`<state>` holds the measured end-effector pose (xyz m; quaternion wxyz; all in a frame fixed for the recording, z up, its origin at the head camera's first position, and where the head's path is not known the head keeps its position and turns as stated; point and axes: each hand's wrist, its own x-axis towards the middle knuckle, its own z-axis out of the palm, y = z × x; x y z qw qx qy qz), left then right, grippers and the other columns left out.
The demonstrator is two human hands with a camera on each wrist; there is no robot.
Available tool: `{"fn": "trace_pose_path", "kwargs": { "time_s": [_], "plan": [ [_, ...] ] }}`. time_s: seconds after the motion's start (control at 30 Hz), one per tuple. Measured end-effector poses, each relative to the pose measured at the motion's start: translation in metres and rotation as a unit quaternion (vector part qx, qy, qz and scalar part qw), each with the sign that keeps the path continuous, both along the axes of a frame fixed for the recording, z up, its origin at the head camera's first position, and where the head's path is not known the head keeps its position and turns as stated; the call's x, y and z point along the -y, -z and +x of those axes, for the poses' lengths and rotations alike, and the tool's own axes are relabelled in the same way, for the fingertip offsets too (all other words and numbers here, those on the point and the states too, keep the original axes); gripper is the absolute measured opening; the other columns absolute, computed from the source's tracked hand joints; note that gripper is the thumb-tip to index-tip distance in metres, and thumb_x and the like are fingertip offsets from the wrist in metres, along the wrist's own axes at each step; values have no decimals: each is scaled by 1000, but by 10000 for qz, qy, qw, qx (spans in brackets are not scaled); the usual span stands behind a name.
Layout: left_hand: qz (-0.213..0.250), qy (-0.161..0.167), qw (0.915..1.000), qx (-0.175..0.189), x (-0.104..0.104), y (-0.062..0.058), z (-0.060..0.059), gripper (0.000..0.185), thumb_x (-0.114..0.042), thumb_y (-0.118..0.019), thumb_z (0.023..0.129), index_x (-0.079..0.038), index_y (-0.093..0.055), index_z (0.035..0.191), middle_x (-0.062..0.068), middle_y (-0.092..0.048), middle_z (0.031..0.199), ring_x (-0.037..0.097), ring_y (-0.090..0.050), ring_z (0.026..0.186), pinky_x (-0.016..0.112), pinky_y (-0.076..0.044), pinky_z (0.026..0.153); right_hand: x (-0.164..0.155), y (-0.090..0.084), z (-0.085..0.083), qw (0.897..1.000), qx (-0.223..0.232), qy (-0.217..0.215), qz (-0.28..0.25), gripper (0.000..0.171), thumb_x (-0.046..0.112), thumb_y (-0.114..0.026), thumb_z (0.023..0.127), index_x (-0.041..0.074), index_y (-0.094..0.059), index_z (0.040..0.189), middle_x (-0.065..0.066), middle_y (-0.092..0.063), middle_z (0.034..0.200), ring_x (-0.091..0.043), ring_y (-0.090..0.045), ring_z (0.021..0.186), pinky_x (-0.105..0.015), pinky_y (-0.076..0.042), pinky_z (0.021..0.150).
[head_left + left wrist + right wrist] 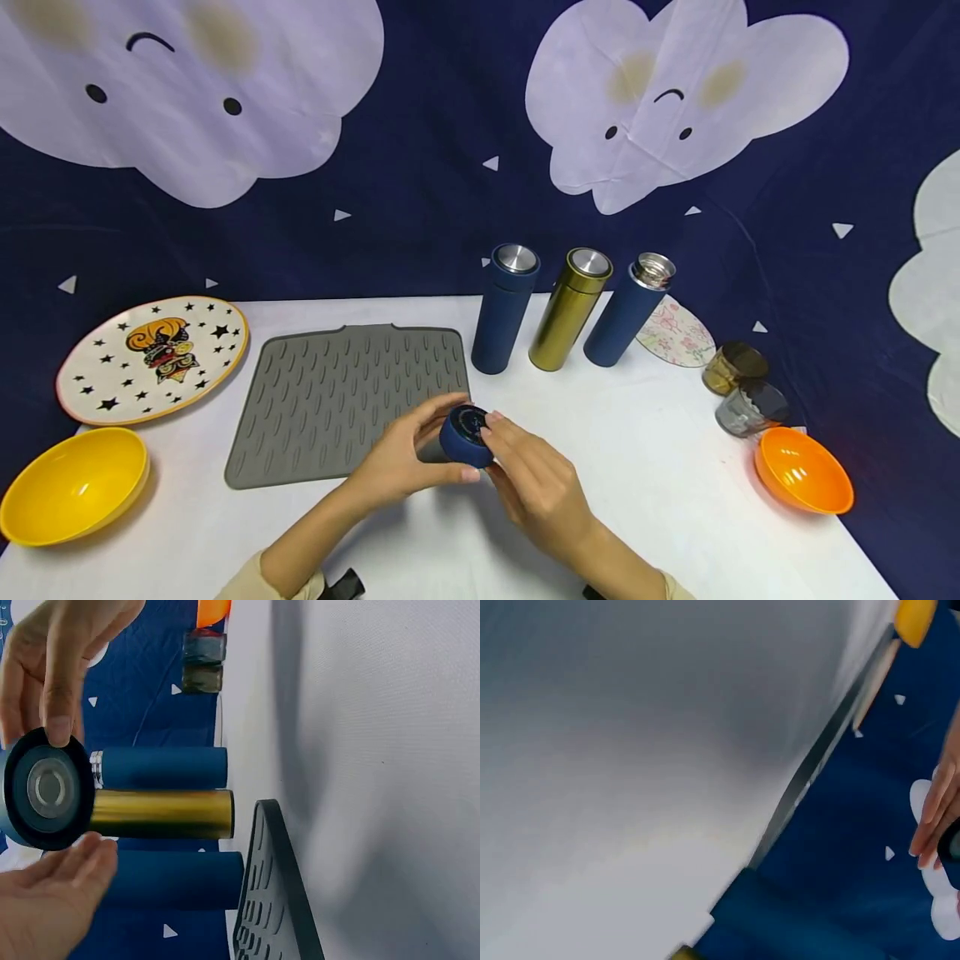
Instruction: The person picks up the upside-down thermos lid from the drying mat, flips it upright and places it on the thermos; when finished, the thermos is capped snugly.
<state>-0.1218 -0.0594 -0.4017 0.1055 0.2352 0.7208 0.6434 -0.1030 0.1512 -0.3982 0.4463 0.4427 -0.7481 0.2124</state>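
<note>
Both hands, left (401,467) and right (536,487), pinch the blue cap (467,436) above the bench (637,467), seemingly mid-inspection; refitting it next would mean carrying it beyond the grip to the open flask (630,310).

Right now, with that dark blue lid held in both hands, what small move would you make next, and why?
Probably carry the round dark blue lid back toward the lidless blue steel flask. The left hand and right hand both grip it, and only that flask shows a bare silver neck.
</note>
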Motion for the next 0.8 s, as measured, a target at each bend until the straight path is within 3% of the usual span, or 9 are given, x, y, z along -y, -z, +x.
{"fn": "trace_pose_path", "kwargs": {
  "time_s": [0.07,0.13,0.23,0.33,0.57,0.67,0.8],
  "plan": [
    [-54,59,9997,-235,-1,-2,3,87,-23,-87,76,-11,-40,149,9,-53,144,24,-50,135,33,-38,113,2,-6,-2,9950,-942,130,293,20,2,-54,99,-11,-69,104,-25,-72,104,-35,-73,91,-35,-59,81],
    [-234,-11,9983,-539,-3,-3,6,90,-28,-89,74,-19,-40,150,3,-56,142,19,-54,131,34,-42,111,2,-12,-2,9868,-1537,149,489,19,-2,-52,98,-11,-69,99,-26,-72,101,-35,-73,89,-36,-60,77],
    [-519,-237,9931,-1020,-6,-4,11,92,-35,-90,71,-29,-40,148,-5,-56,141,14,-57,126,39,-46,106,2,-18,-2,9766,-2029,83,707,20,-3,-51,99,-11,-69,96,-27,-72,98,-36,-72,88,-37,-60,76],
    [-662,-445,9879,-1331,-9,-5,14,89,-37,-90,71,-33,-42,145,-9,-55,142,13,-57,125,39,-49,102,1,-20,-2,9709,-2232,15,873,21,2,-53,100,-10,-70,95,-27,-72,98,-37,-72,88,-37,-61,77],
    [-437,-469,9805,-1857,-15,-2,13,78,-23,-89,74,-21,-49,141,0,-61,135,15,-61,118,32,-52,96,-1,-18,-2,9691,-2276,-118,944,19,6,-57,100,-7,-70,97,-27,-72,100,-36,-72,91,-37,-61,77],
    [-388,-623,9771,-1996,-17,-2,11,76,-21,-90,72,-18,-52,137,2,-63,131,14,-62,114,32,-54,94,-5,-17,-5,9759,-2057,-30,732,17,4,-56,99,-6,-70,100,-27,-71,103,-35,-72,92,-38,-60,77],
    [-466,-971,9748,-1953,-20,-4,6,77,-20,-93,67,-17,-55,134,0,-64,130,15,-62,115,36,-54,94,-16,-10,-17,9893,-1357,533,93,21,11,-60,97,-6,-68,107,-28,-67,110,-37,-69,93,-40,-56,75]
  ]
}}
